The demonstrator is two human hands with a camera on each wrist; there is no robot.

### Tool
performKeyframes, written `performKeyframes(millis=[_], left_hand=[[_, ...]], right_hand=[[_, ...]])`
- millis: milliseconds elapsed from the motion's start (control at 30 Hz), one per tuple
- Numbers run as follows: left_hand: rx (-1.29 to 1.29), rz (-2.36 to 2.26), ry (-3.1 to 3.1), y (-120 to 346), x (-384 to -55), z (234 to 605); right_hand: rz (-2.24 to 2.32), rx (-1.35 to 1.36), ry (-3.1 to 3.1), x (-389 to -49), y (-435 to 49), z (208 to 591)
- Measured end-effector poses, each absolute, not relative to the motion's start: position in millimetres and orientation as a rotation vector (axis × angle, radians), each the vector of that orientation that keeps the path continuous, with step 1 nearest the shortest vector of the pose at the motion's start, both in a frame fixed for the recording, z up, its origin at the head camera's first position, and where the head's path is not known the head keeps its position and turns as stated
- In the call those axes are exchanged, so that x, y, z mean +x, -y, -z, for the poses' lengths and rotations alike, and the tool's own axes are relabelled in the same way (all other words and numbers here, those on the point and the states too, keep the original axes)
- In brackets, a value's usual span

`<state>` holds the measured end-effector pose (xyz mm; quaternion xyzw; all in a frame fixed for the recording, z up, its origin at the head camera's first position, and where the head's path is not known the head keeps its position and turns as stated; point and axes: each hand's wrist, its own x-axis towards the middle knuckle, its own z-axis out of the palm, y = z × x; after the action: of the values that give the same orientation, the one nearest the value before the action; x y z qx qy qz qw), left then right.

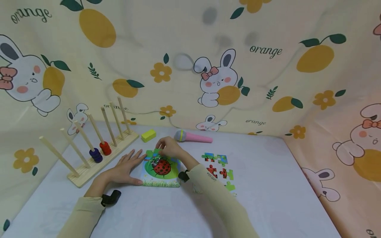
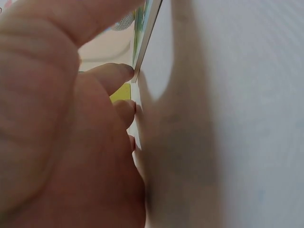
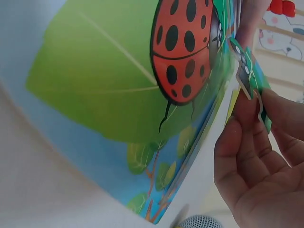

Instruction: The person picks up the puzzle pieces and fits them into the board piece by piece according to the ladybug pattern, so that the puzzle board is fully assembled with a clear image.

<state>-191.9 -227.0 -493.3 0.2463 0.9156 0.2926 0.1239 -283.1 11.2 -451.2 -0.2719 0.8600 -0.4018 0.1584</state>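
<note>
A ladybug puzzle board lies on the table in front of me, its picture showing a red, black-spotted ladybug on a green leaf. My left hand rests beside the board's left side with fingers spread; in the left wrist view, fingertips are right at the board's edge. Over the top of the board, my right hand pinches a puzzle piece between thumb and fingers. That piece is green with part of a dark ladybug head, and stands tilted above the picture in the right wrist view.
Several loose puzzle pieces lie right of the board, partly behind my right forearm. A wooden peg rack with blue and red rings stands at left. Behind the board are a yellow block and a pink toy microphone.
</note>
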Motion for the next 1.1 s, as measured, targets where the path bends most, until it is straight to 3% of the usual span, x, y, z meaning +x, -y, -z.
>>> performKeyframes(millis=[600,1100], left_hand=[[0.739,-0.898,-2.679,228.0,-191.5,495.3],[0.724,-0.883,-2.671,228.1,-191.6,493.8]], right_hand=[[0.582,-0.778,-2.695,-269.5,6.4,454.1],[0.407,-0.757,-2.806,-264.0,26.3,460.8]])
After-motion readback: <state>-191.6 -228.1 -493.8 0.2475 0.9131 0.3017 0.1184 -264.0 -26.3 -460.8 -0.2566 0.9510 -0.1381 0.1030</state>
